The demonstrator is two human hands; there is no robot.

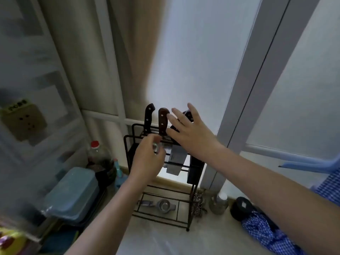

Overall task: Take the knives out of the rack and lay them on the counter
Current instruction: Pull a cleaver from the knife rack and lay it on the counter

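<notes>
A black wire rack (191,208) stands on the pale counter (161,240) against the window. Three knives stand in it, handles up: a black-handled one (148,117) at the left, a brown-handled one (163,121) in the middle, and a dark-handled one (188,115) at the right whose broad grey blade (175,162) hangs below. My right hand (189,133) is spread open in front of the right knife, fingers apart, holding nothing. My left hand (147,159) hovers at the rack's top bar below the brown handle, fingers curled loosely; nothing visible in its grip.
A blue lidded box (71,196) and a red-capped dark bottle (99,159) sit left of the rack. A metal strainer (164,205) lies on the rack's base. A steel cup (219,202), a black lid (241,207) and a blue checked cloth (266,234) lie at the right.
</notes>
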